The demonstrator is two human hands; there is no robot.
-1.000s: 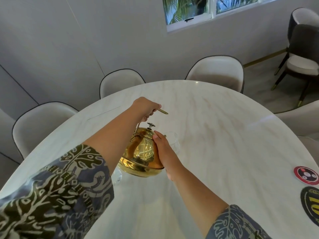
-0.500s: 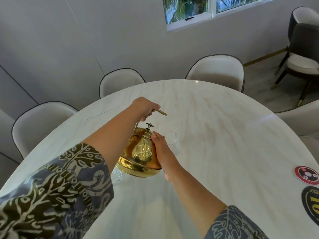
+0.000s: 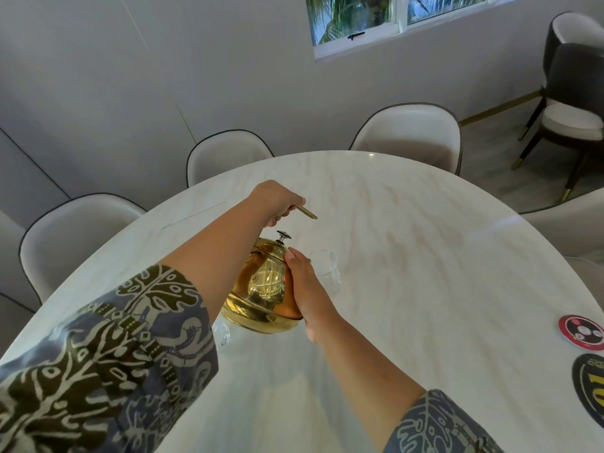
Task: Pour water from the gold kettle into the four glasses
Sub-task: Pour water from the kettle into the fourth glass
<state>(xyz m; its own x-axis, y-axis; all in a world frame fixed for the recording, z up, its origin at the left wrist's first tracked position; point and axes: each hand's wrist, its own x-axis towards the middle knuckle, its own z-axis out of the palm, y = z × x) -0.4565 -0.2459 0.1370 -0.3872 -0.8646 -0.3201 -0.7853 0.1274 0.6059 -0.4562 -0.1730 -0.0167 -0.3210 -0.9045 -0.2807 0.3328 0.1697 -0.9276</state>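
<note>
The gold kettle (image 3: pixel 264 289) hangs tilted above the white marble table (image 3: pixel 425 289), its black lid knob uppermost. My left hand (image 3: pixel 276 202) is closed around the kettle's gold handle from above. My right hand (image 3: pixel 305 291) lies flat against the kettle's right side, steadying it. A clear glass (image 3: pixel 325 271) stands just right of the kettle, partly behind my right hand. Another clear glass (image 3: pixel 221 335) shows below the kettle, half hidden by my left sleeve. Other glasses and the spout are hidden.
Two round stickers, a red one (image 3: pixel 581 331) and a black one (image 3: pixel 590 384), lie at the table's right edge. White chairs (image 3: pixel 408 132) ring the far side of the table. A dark chair (image 3: pixel 575 103) stands on the floor at the back right.
The kettle and both hands have held almost the same place; the kettle has shifted slightly left and tilted a little more.
</note>
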